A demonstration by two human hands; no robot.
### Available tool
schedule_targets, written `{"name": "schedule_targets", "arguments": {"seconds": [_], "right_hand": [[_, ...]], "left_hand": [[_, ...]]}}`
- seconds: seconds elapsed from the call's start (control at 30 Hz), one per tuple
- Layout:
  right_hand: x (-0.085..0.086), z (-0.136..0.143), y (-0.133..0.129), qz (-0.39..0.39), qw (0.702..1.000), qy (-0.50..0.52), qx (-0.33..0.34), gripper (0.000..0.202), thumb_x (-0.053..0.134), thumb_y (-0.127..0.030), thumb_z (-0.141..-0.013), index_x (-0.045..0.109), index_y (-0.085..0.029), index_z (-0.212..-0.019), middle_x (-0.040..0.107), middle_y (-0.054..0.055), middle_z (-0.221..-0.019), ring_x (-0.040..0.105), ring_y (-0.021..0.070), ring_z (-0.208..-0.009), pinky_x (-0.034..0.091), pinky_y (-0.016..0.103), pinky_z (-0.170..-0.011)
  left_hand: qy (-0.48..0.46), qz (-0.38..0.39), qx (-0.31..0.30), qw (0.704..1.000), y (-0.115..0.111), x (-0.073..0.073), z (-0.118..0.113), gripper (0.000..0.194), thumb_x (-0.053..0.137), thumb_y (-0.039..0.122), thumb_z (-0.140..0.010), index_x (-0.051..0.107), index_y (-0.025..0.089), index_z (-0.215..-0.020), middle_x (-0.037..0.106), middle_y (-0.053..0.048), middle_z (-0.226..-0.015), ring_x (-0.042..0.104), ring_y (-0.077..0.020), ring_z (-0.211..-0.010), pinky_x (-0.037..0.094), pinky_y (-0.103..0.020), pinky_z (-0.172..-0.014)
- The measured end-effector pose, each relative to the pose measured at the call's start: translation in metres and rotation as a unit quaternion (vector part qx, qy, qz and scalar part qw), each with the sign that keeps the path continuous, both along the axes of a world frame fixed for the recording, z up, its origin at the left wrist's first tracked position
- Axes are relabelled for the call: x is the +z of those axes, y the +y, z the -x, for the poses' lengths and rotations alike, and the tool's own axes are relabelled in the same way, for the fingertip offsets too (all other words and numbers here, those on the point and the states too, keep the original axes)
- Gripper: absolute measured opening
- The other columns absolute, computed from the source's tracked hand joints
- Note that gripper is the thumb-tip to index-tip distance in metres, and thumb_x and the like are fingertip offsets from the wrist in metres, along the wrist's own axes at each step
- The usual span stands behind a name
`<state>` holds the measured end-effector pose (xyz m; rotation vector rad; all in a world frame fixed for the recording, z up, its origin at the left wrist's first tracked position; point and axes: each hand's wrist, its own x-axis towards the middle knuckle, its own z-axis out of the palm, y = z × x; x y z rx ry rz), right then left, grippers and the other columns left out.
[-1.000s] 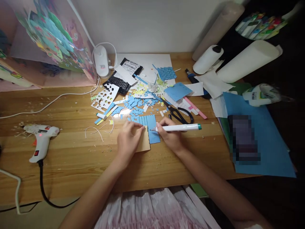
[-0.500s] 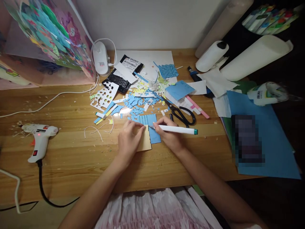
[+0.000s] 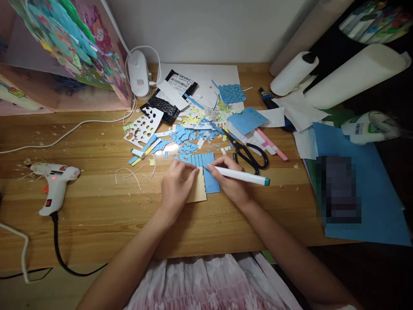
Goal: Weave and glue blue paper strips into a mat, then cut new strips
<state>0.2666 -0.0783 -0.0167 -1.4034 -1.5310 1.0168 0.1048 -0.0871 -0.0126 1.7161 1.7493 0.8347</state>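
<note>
My left hand (image 3: 177, 183) presses a pale yellow card (image 3: 199, 189) down with its thumb and fingers drawn together. Under the card's right edge lies a piece of blue paper (image 3: 212, 181), marked with several dark parallel lines near its upper left. My right hand (image 3: 232, 181) grips a white marker pen (image 3: 241, 174) with a green end. The pen's tip points left and meets the blue paper near the card's upper right edge. Black-handled scissors (image 3: 251, 157) lie just beyond my right hand, beside a dark pen cap (image 3: 235, 158).
Paper scraps (image 3: 183, 135) cover the table's middle, near a black package (image 3: 166, 103). A hot glue gun (image 3: 58, 183), its red light on, lies left, by a white cable. At right are a large blue sheet (image 3: 371, 193), a glue bottle (image 3: 364, 128) and white rolls (image 3: 358, 77).
The pen tip has moved slightly away from me along the card's right edge. My left hand stays on the card. The whole view has shifted a little.
</note>
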Motion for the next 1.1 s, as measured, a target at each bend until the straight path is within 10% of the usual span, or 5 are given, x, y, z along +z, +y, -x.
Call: {"name": "schedule_targets", "arguments": {"seconds": [1.1], "right_hand": [[0.0013, -0.0011, -0.0004, 0.002, 1.000, 0.000, 0.016, 0.021, 0.057, -0.032, -0.084, 0.050, -0.019, -0.068, 0.049, -0.004, -0.061, 0.044, 0.0104, -0.057, 0.031, 0.023, -0.053]], "left_hand": [[-0.002, -0.011, -0.006, 1.000, -0.0002, -0.0014, 0.0003, 0.009, 0.061, 0.028, -0.081, 0.065, 0.021, -0.079, 0.061, -0.001, -0.083, 0.059, -0.0152, -0.079, 0.044, -0.028, -0.074]]}}
